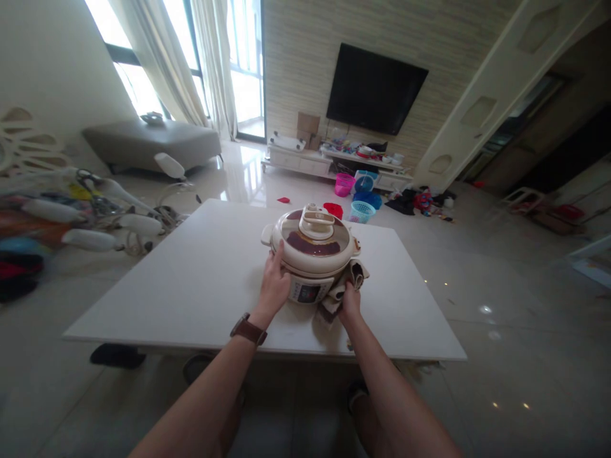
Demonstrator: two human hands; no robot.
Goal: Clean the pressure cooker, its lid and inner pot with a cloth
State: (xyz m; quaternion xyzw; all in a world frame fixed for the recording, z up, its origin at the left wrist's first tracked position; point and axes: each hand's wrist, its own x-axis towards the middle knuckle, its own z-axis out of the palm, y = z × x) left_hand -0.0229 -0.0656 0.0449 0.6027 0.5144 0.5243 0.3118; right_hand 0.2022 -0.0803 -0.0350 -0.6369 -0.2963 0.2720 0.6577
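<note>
A cream electric pressure cooker point(312, 257) with a part-transparent lid stands on the white table point(205, 267). Its control panel faces me. Against the cooker's left side rests my left hand point(273, 286), fingers wrapped along the body and one finger up toward the lid's edge. A watch with a brown strap is on that wrist. My right hand point(351, 302) is closed on a folded beige and dark brown cloth point(354, 275), which touches the cooker's lower right side. The fingertips of the right hand are partly hidden by the cloth.
Beyond the table, pink point(344, 184) and light blue baskets point(363, 211) stand on the glossy floor. A low white cabinet point(300, 162) runs under a wall-mounted television point(377, 89). At the left are a grey bench point(153, 146) and white-padded equipment point(93, 238).
</note>
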